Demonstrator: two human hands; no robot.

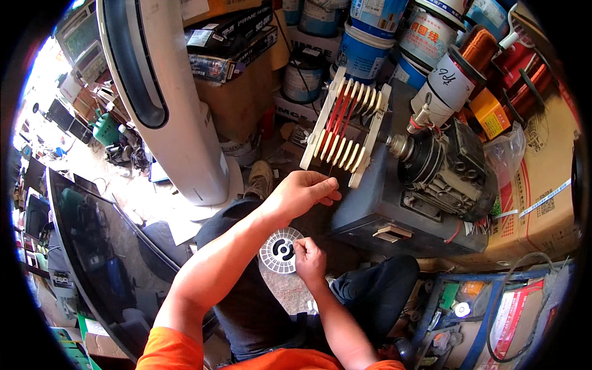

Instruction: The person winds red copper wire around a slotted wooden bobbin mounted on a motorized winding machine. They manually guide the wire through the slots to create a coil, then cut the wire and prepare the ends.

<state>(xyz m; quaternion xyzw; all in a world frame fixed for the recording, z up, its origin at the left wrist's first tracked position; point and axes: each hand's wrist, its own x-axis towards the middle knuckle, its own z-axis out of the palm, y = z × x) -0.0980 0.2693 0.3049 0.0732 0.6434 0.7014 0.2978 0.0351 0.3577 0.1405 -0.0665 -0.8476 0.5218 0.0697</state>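
A cream slotted winding former (339, 143) with red wire (342, 108) in it is mounted on the shaft of a dark motor (450, 172). Just below it, my left hand (311, 191) pinches a thin wire that runs down from the former. My right hand (310, 260) is closed lower down, beside a white slotted spool (272, 259) on the floor between my legs; what is in its fingers is too small to make out.
A tall white appliance (191, 154) stands left, near a dark glass panel (92, 228). The motor rests on a grey cabinet (364, 216). Stacked buckets (364, 52) are behind; a cardboard box (539, 228) and blue tray of parts (468, 327) are at the right.
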